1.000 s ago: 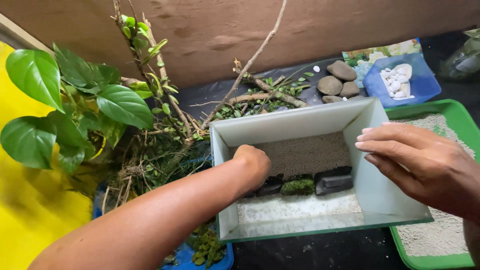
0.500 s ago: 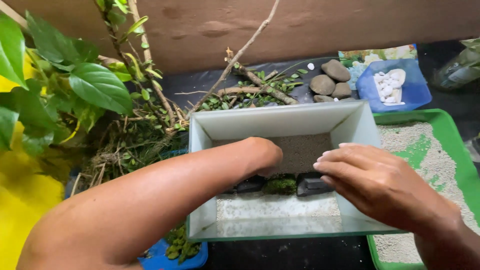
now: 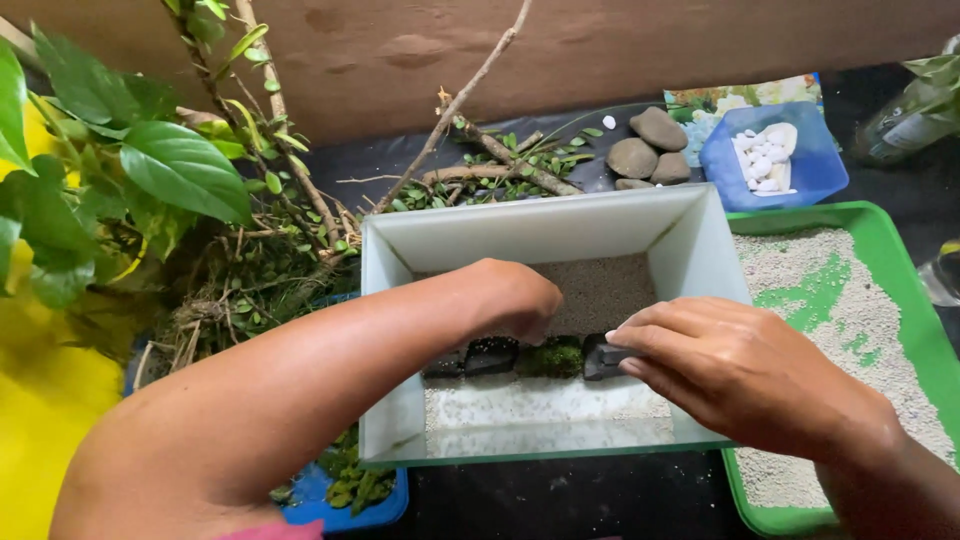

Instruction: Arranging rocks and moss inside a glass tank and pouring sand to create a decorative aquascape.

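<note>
Dark stones (image 3: 490, 355) lie in a row across the middle of a frosted glass tank (image 3: 545, 232) at the centre of the frame, with a clump of green moss (image 3: 553, 357) set between them. Behind the row the tank floor is covered with fine grey-brown sand (image 3: 600, 290); in front of it lies paler, whitish gravel (image 3: 545, 405). The left hand (image 3: 510, 298) reaches in from the lower left, its fingers curled downward over the stones near the row's left part; whether they grip anything cannot be told, since the fingertips are hidden. The right hand (image 3: 740, 370) comes in from the lower right, fingers drawn together and pinching the rightmost dark stone (image 3: 603, 358) at the row's right end. Right of the tank sits a green tray (image 3: 895, 300) spread with pale gravel. At the upper right, a blue dish (image 3: 815, 165) holds white pebbles, with three grey river stones (image 3: 645, 150) just beside it. Bare branches (image 3: 500, 165) lie behind the tank, and a broad-leaved green plant (image 3: 170, 165) fills the upper left.
</note>
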